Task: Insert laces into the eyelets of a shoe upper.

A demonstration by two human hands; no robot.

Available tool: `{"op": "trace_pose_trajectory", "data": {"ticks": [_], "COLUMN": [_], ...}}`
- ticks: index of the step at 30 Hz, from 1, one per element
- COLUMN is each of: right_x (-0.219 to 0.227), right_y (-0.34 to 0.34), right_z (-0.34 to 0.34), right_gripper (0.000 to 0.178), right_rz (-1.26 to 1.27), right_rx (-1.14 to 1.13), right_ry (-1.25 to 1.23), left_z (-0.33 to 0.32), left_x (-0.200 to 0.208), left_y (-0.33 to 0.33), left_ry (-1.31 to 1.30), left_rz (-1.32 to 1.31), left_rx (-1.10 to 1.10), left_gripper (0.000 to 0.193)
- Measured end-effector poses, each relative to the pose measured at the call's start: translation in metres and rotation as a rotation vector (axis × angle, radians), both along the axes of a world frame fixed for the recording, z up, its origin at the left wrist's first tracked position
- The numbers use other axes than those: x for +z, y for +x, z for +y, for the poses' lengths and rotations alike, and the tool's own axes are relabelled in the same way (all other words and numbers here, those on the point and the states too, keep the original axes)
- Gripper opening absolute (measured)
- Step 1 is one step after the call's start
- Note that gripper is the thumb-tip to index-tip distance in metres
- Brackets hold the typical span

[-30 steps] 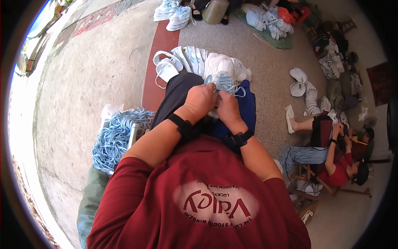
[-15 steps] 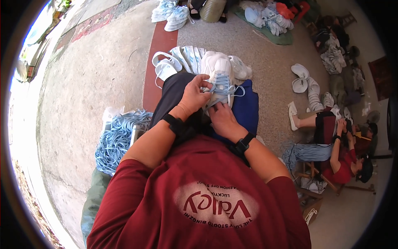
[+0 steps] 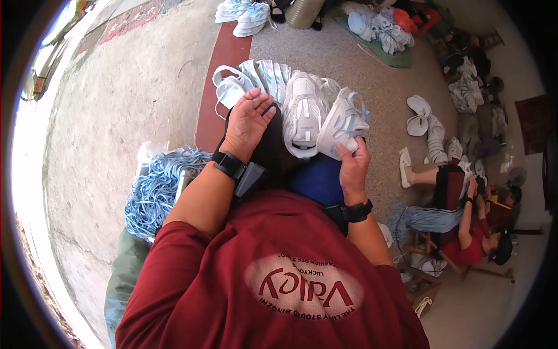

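My right hand [image 3: 355, 168] grips the heel end of a white shoe upper [image 3: 337, 129] threaded with light blue laces, tilted out over my right knee. Beside it, on my lap, lies another white shoe upper [image 3: 303, 119] with no lace showing in its eyelets. My left hand [image 3: 249, 121] is raised over my dark trouser leg, palm turned up and fingers loosely stretched, with nothing in it. Just beyond that hand, a row of white and blue uppers [image 3: 266, 78] stands stacked, and one with a loose strap [image 3: 230, 87] sits at its left end.
At my left side, a heap of light blue laces [image 3: 156, 195] fills a container. A co-worker in red [image 3: 468, 244] sits at the right near a hanging bundle of laces [image 3: 430, 220]. More shoe uppers [image 3: 390, 34] lie on a green cloth farther off.
The laced upper has moved from my lap to the right in my right hand, uncovering the unlaced one. My left hand has let go of the laces and drawn back left.
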State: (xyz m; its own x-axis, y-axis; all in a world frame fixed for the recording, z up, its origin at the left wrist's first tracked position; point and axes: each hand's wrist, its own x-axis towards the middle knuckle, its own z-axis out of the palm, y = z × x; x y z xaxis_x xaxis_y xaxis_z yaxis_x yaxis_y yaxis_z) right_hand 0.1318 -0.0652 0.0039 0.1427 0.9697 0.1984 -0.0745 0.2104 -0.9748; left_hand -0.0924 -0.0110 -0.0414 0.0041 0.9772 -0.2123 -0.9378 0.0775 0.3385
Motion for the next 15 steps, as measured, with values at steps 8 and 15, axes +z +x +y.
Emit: {"op": "trace_pose_trajectory", "data": {"ticks": [8,15], "right_x": [-0.004,0.015], "right_y": [-0.013,0.023], "right_z": [-0.02,0.002], "right_gripper": [0.015,0.021], "right_rz": [-1.06,-0.469], "right_rx": [0.259,-0.339], "right_ry": [0.335,0.157], "left_z": [0.003,-0.035], "left_x": [-0.007,-0.013], "left_y": [0.005,0.069], "left_ry": [0.106,1.055], "left_rz": [0.204,2.12], "left_rx": [-0.112,-0.357], "left_gripper": [0.013,0.025]}}
